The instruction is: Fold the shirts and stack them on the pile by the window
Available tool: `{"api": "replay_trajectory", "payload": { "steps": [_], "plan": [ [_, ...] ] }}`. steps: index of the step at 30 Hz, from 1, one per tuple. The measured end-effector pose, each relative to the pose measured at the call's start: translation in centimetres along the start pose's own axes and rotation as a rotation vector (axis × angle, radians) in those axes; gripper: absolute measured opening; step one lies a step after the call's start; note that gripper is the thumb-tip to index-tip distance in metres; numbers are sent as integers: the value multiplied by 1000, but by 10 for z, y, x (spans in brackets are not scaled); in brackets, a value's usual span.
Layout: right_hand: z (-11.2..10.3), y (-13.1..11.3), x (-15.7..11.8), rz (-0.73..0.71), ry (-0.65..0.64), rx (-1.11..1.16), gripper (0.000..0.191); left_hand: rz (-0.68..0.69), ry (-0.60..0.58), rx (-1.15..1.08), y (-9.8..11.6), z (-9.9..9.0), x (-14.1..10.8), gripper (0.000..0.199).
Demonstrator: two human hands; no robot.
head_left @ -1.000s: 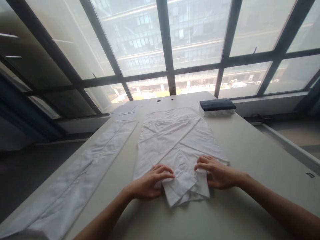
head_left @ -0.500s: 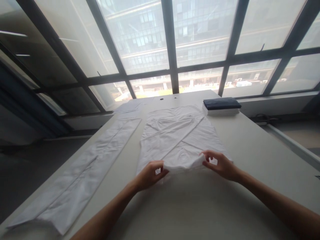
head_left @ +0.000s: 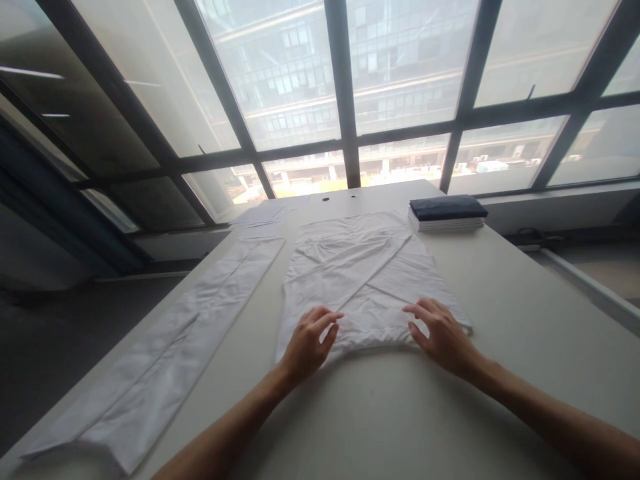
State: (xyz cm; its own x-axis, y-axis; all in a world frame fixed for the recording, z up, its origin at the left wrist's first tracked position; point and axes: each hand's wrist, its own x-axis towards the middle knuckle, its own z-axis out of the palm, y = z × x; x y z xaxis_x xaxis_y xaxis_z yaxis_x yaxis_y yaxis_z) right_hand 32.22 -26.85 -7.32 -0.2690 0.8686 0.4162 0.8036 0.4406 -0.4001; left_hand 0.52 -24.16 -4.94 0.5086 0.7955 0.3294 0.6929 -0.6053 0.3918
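Note:
A white folded garment (head_left: pixel 360 273), wrinkled and with diagonal folds across it, lies flat in the middle of the table. My left hand (head_left: pixel 313 337) is over its near left part, thumb and fingers apart, with nothing between them. Over the near right part is my right hand (head_left: pixel 440 333), its fingers likewise spread and holding nothing. The near edge of the garment rests on the table between the two hands. Whether the fingertips touch the cloth, I cannot tell.
A long white folded cloth (head_left: pixel 165 347) runs along the left side of the white table (head_left: pixel 380 427). Flat white sheets (head_left: pixel 260 220) lie at the far left. At the back right, a dark blue folded cloth (head_left: pixel 447 207) tops a white stack (head_left: pixel 450 225). Windows stand beyond.
Both hands have let go of the garment's near edge, which was lifted and pinched between them. That edge now lies down on the table, and the fingers have spread.

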Motion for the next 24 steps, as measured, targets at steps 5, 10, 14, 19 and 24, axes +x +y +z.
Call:
{"api": "replay_trajectory", "payload": {
  "steps": [5,10,14,19,24],
  "plan": [
    [8,-11,-1,-229,-145,-38,54,245,-358,98,2,6,-3,61],
    [21,-1,-7,-253,-383,-73,71,248,-457,174,-6,15,-8,74],
    [17,3,-9,-198,-430,-76,74,233,-450,214,-6,14,-10,78],
    [5,4,-13,-141,-402,-78,76,196,-468,257,-5,8,-13,83],
    [-5,6,-12,-115,-397,-78,65,179,-503,255,-12,6,-16,80]
  ]
}}
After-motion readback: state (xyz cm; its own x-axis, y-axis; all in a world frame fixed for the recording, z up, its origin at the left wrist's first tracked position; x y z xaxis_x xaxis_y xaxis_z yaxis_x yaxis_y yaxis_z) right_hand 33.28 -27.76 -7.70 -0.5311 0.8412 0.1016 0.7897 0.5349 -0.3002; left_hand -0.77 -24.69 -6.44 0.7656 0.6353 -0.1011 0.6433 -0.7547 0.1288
